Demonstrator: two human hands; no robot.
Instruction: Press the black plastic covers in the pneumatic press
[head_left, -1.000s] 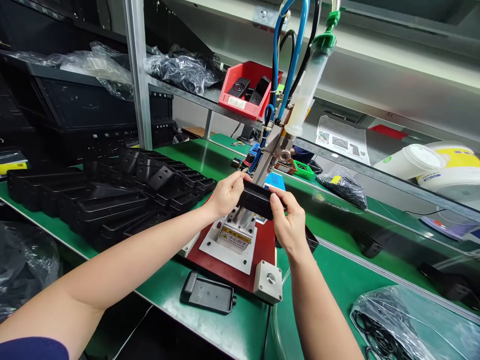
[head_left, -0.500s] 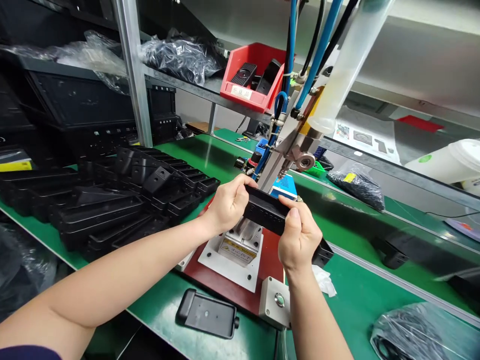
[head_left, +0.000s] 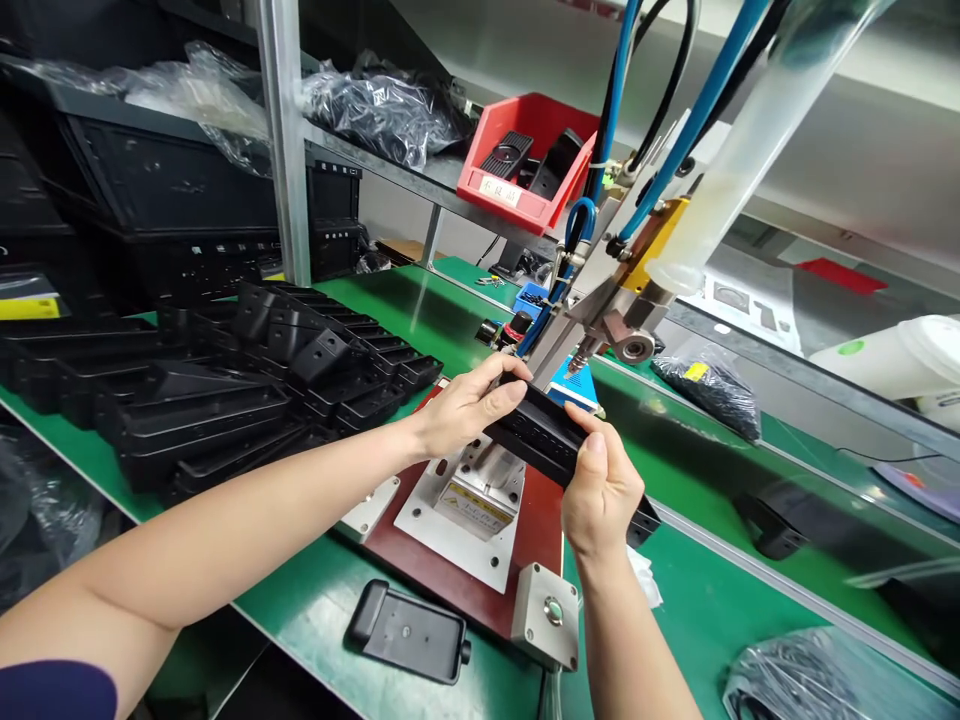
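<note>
Left hand [head_left: 469, 405] and right hand [head_left: 601, 492] pinch a black plastic housing [head_left: 534, 432] between them. It's held above a red fixture plate [head_left: 536, 540].

A red bin [head_left: 525, 205] with black parts in it sits on a metal shelf [head_left: 405, 175]. A plastic bag of black bits [head_left: 382, 110] lies there too. Many black trays [head_left: 195, 420] lie in piles on the green surface [head_left: 442, 295]. Blue hoses [head_left: 690, 150] run down beside a clear tube [head_left: 750, 170].
</note>
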